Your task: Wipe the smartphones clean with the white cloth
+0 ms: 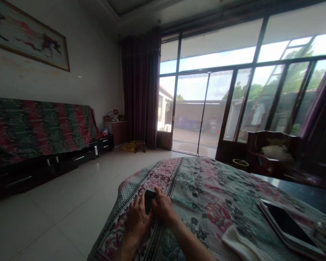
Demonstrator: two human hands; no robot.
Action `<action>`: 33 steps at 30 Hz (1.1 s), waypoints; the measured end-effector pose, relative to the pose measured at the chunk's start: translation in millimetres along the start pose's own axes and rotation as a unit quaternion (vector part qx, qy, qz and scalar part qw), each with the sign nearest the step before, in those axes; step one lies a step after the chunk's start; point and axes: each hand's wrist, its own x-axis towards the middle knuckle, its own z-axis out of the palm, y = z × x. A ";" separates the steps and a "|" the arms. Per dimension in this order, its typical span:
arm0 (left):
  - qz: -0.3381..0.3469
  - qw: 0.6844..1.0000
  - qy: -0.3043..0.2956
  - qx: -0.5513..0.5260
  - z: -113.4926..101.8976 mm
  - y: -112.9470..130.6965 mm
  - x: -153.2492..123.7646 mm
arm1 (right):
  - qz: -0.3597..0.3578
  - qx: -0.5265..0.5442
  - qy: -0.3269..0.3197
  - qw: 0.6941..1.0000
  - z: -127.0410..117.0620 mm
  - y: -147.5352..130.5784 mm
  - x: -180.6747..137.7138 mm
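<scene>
Evidently the phone [149, 203] belongs to both hands at this moment, over the floral border near the left edge of the patterned cloth [190, 203]. My left hand [137, 212] grasps it along its left side, and my right hand [162, 204] grips the opposite side, the fingers reaching up close to its far right corner. Sharing the hold this way probably steadies so slim a thing, and it leaves much of the dark screen uncovered and turned up toward me. Whether its back touches the patterned cloth or is lifted a little, I cannot tell. Toward the right edge lies a larger tablet [290, 224], face up and well apart from my hands, perhaps placed there to leave my arms room. Some white fabric [240, 243] rests toward the near edge, between my right arm and the tablet, likely out of the way for the same reason.
</scene>
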 end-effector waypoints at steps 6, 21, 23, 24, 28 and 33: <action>0.034 0.999 0.005 0.016 5.3 -1.7 0.0 | 0.015 -0.021 0.005 1.000 -4.6 6.1 -5.8; 0.144 0.960 -0.222 -0.095 22.9 142.3 -41.2 | 0.085 -0.182 0.066 0.977 -142.5 77.1 -108.4; 0.150 0.956 -0.234 -0.093 29.4 165.2 -46.4 | 0.094 -0.181 0.078 0.976 -163.4 93.3 -122.9; 0.152 0.955 -0.238 -0.090 32.4 175.7 -48.9 | 0.095 -0.180 0.079 0.976 -173.5 101.2 -130.1; 0.138 0.959 -0.240 -0.068 41.4 208.4 -56.8 | 0.051 -0.150 0.036 0.987 -203.2 125.9 -158.8; 0.134 0.964 -0.214 -0.077 54.2 222.9 -61.7 | 0.015 -0.129 0.030 0.991 -203.7 137.2 -184.5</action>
